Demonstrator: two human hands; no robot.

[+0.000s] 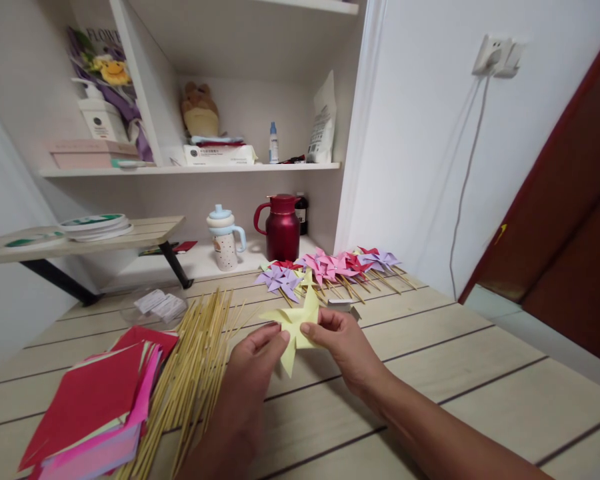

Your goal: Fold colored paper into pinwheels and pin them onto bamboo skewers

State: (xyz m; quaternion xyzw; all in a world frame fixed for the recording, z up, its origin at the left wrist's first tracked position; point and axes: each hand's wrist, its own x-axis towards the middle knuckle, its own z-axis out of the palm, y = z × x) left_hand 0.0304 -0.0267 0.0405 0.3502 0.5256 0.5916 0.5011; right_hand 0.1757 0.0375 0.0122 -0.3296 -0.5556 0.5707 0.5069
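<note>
A pale yellow paper pinwheel (296,323), its blades folded in to the middle, is held up over the table between both hands. My left hand (253,363) pinches its left side between thumb and fingers. On the right side, my right hand (347,343) grips a blade, thumb on the front near the centre. Left of my hands lies a heap of thin wooden sticks (193,367). Beyond them, several finished pinwheels (330,267) on sticks, in pink, red, purple and yellow, are spread along the back of the table.
Red, pink and purple paper sheets (87,393) are stacked at the left, near a clear tray (160,307) with small packets. A small grey-white box (343,307) lies behind my right hand. A red jug (283,230) and a spotted cup (225,243) stand at the back, beside a raised stand (155,230).
</note>
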